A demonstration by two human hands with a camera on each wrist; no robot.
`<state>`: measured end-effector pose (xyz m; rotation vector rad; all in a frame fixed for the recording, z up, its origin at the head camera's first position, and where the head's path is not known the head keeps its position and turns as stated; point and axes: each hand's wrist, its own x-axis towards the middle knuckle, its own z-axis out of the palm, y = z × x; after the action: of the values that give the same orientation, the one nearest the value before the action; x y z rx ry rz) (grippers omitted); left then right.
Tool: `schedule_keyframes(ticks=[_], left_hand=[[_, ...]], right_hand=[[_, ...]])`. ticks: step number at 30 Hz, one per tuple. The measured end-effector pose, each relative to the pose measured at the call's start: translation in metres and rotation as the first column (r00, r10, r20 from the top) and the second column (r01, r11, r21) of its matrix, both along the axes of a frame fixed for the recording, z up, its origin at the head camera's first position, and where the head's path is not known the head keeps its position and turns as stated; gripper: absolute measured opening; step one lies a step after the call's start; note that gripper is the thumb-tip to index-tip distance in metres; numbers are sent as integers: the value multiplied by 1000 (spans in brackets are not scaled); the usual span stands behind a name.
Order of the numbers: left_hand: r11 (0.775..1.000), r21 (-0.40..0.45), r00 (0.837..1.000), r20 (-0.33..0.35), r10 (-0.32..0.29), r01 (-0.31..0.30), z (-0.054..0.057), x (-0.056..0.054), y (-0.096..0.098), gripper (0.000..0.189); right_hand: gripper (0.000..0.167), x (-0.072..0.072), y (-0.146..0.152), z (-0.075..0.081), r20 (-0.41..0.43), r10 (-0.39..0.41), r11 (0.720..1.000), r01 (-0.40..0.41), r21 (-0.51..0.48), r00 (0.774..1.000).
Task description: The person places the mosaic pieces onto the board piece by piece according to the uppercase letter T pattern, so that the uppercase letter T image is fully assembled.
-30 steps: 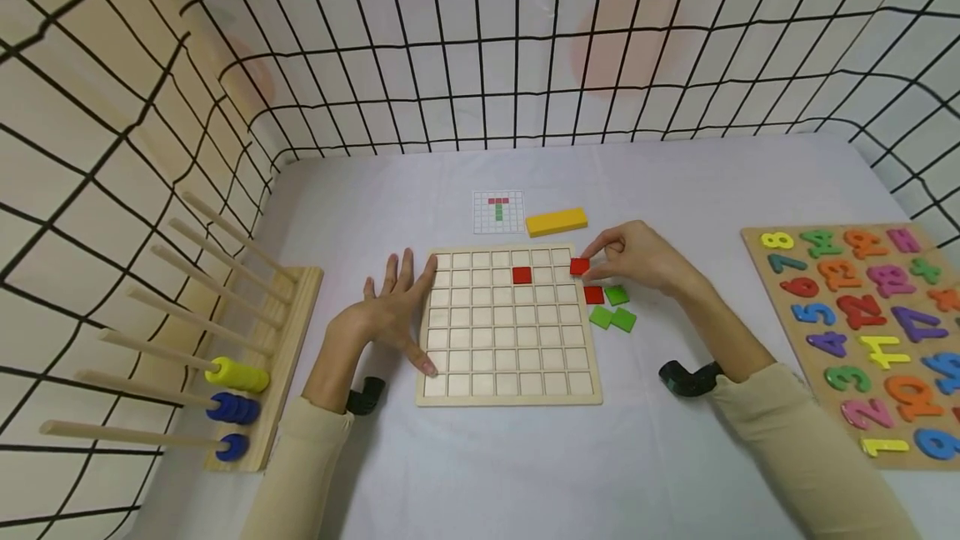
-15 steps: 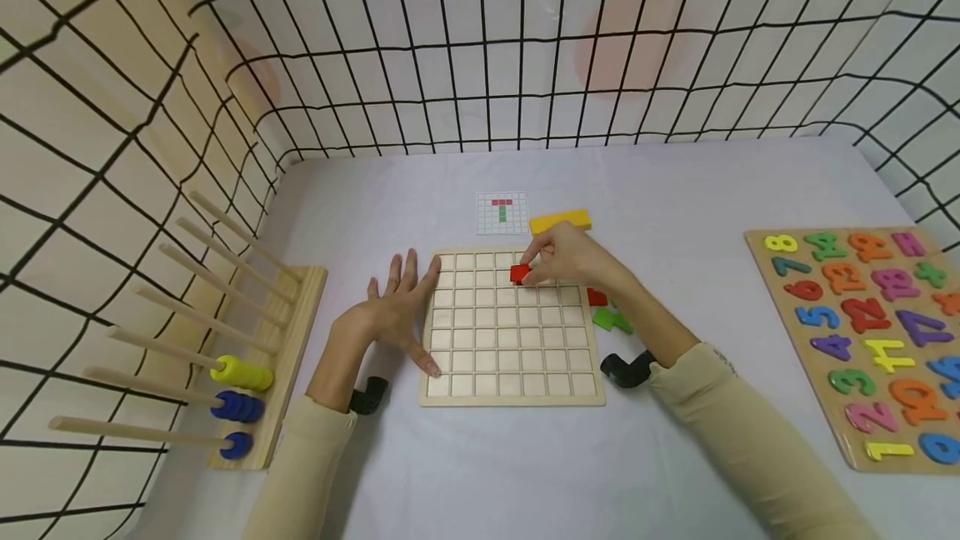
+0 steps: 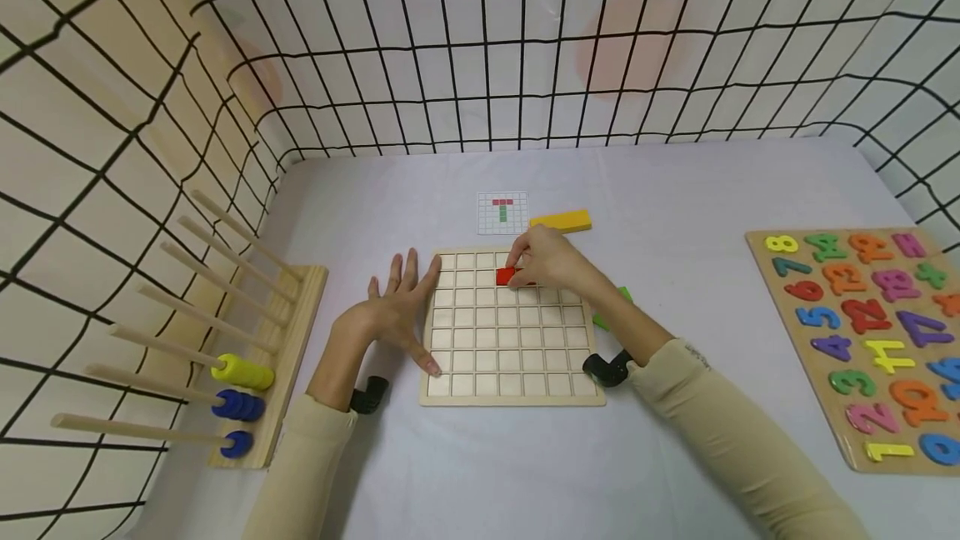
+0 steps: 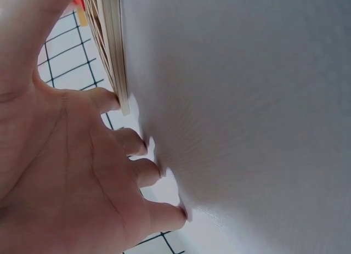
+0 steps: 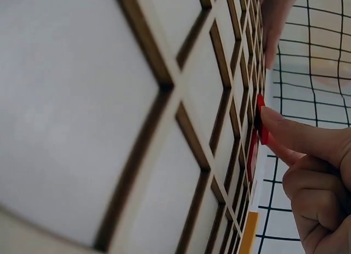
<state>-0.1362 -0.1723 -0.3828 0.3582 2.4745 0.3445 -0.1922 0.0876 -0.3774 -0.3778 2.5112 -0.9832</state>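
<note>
A wooden grid board (image 3: 480,401) lies flat on the white cloth. My right hand (image 3: 553,261) pinches a red square tile (image 3: 505,277) between thumb and index finger at the board's second row from the back. In the right wrist view this tile (image 5: 262,121) is tilted above the cells, and another red tile (image 5: 252,158) sits in the grid beside it. Spread along the board's left side, my left hand (image 3: 390,315) rests with thumb and index finger at its edge. Green tiles (image 3: 626,294) show partly behind my right forearm.
Behind the board lie a pattern card (image 3: 502,213) with a red and green T and a yellow block (image 3: 567,222). A pegged bead rack (image 3: 288,332) stands left; a number puzzle board (image 3: 817,340) lies right. Black wire mesh (image 3: 480,44) surrounds the cloth.
My right hand has carried the red tile leftward from the board's right edge, past the tile in the grid, to its left side. My left hand keeps its place.
</note>
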Motion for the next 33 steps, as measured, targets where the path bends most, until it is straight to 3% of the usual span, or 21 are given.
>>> schedule_keyframes(ticks=[11,22,27,33], left_hand=[[1000,10,1000,5,3,-3,-2,0,-4,163],[1000,7,1000,0,0,0,-4,-1,-3,163],[1000,16,1000,5,-3,3,-2,0,-1,163],[1000,13,1000,4,1,-1,0,0,0,163]], right_hand=[[22,3,-5,-2,-101,-26,999,30,37,995],[28,1,6,-9,-24,-57,997,56,-44,998],[30,1,24,-8,34,-94,992,96,-87,995],[30,5,58,-4,15,-111,991,111,-72,994]])
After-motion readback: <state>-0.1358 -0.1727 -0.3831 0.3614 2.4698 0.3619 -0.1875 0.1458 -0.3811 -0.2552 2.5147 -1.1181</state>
